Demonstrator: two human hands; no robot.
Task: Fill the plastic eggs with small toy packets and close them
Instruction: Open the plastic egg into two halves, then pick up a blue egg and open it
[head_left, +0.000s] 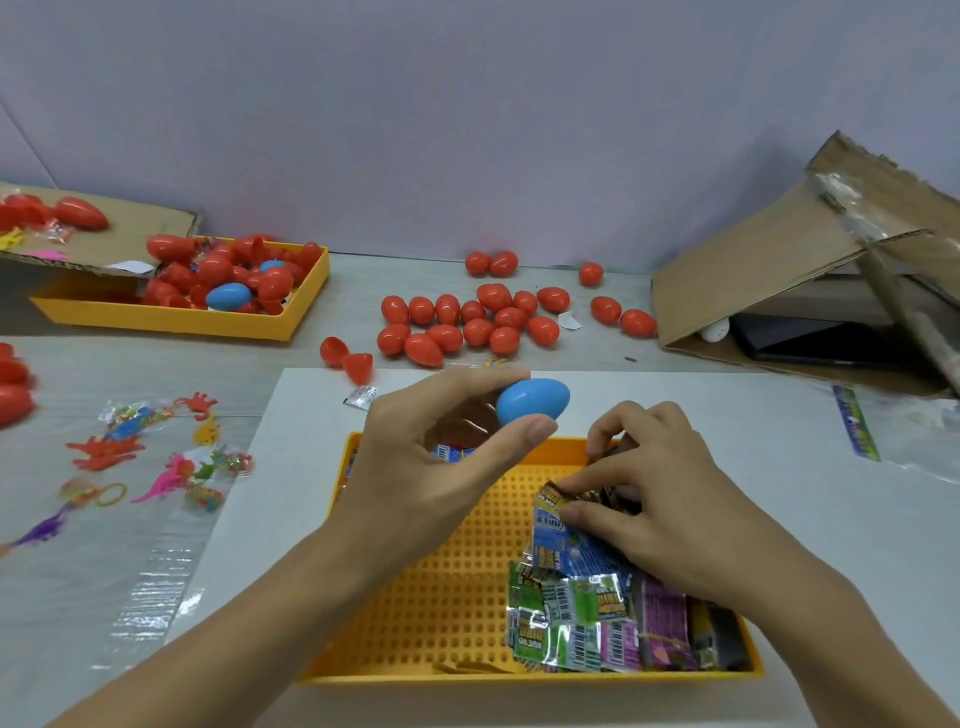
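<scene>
Two bare forearms enter from the bottom edge of the head view, each ending in a bare hand: the left hand (436, 457) and the right hand (654, 499). No sleeves, cuffs or gloves cover either arm as far down as the picture shows, and both wrists are uncovered, with no watch, band or bracelet. The fingers (540, 431) carry no rings, and the nails that show, such as the left thumbnail, are short and plain, without polish.
</scene>
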